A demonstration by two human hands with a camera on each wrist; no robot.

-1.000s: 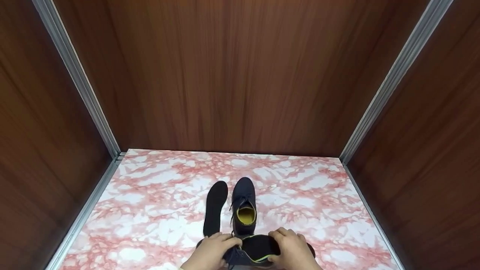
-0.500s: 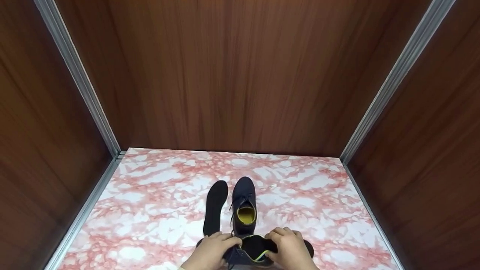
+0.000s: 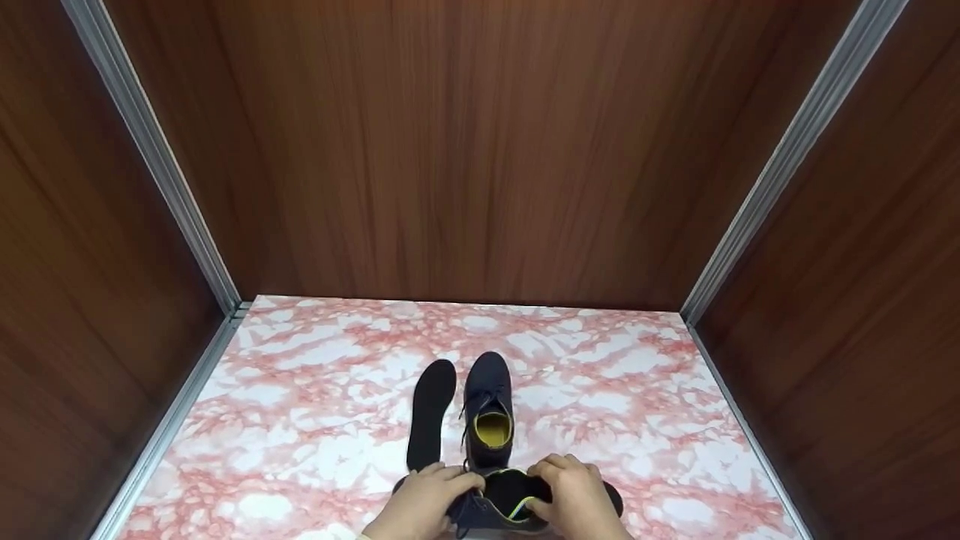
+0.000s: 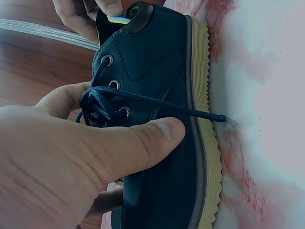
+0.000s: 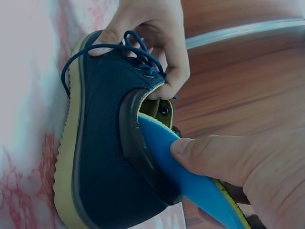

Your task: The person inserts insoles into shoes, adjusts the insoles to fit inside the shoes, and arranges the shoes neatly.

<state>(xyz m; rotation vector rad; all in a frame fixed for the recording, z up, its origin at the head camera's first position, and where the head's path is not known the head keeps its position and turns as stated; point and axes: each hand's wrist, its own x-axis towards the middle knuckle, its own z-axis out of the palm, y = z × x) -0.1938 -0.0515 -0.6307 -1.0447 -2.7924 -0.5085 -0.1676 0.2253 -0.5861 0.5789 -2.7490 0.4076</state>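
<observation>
A dark navy lace-up shoe (image 3: 480, 519) with a ridged cream sole lies sideways at the near edge of the head view, toe to the left. My left hand (image 3: 429, 501) grips its front, thumb (image 4: 157, 136) on the side below the laces. In my right hand (image 3: 576, 496) is an insole (image 3: 514, 486), black on top and blue underneath (image 5: 164, 150), pinched with the thumb on the blue face. The insole's front part is inside the shoe's yellow-edged opening; its heel end sticks out past the heel. The tip inside the shoe is hidden.
A matching shoe (image 3: 488, 386) with a yellow lining stands just beyond, toe pointing away. To its left a second black insole (image 3: 431, 412) lies flat. The red-and-white marbled tabletop (image 3: 615, 390) is bounded by brown wood-grain panels (image 3: 465, 150) at the back and sides.
My right hand has shifted a little to the left, and the insole sits slightly deeper in the shoe. My left hand stays on the shoe's front.
</observation>
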